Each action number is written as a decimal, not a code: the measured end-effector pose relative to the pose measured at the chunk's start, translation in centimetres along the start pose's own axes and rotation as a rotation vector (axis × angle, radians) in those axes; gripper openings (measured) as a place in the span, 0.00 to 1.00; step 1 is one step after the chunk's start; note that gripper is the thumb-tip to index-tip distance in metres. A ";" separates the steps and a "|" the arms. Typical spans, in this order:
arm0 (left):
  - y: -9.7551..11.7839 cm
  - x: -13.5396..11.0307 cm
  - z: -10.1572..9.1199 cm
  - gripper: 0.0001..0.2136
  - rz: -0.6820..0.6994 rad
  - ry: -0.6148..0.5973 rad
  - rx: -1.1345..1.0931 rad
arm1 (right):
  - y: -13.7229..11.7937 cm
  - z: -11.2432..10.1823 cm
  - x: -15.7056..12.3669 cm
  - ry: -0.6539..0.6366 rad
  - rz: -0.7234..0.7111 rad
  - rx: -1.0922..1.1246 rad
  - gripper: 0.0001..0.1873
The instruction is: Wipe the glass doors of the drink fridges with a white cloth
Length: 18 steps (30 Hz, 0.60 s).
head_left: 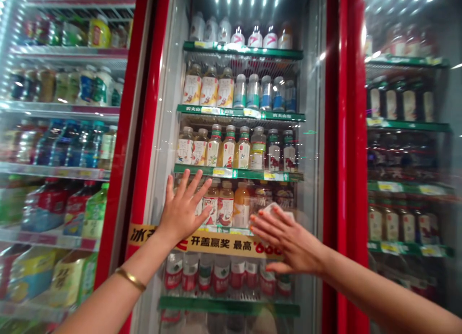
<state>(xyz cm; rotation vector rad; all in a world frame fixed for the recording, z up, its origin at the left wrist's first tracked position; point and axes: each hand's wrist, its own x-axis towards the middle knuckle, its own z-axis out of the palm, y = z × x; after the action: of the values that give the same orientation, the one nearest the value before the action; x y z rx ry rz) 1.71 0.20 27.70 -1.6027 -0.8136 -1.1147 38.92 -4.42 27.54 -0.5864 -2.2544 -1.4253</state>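
Gold bangle point(130, 280) nearest, between 7 and 8 o'clock, around left forearm point(104, 302). Left hand point(186, 204), 8 o'clock: fingers spread wide, palm toward glass door point(311, 189). Right hand point(288, 240), between 4 and 5: flat, fingers extended over white cloth point(267, 210), 4 o'clock. Yellow banner point(224, 244) crosses door, 6 o'clock. Behind glass, bottles point(230, 146) on shelves.
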 end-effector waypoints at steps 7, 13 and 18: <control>0.0 -0.2 -0.5 0.40 -0.010 -0.008 -0.001 | 5.9 -1.9 5.3 0.197 0.581 -0.034 0.51; -1.0 -3.7 -1.0 0.38 -0.059 0.002 0.035 | -1.0 0.4 6.7 0.076 -0.202 0.021 0.45; -1.2 -4.7 -0.6 0.39 -0.061 0.019 0.042 | 3.2 0.1 12.6 0.241 0.455 -0.042 0.49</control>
<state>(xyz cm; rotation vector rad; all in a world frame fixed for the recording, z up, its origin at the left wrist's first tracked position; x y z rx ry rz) -1.18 0.06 23.81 -1.5394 -0.8729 -1.1464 30.22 -1.39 36.75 -0.8291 -1.7650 -1.2377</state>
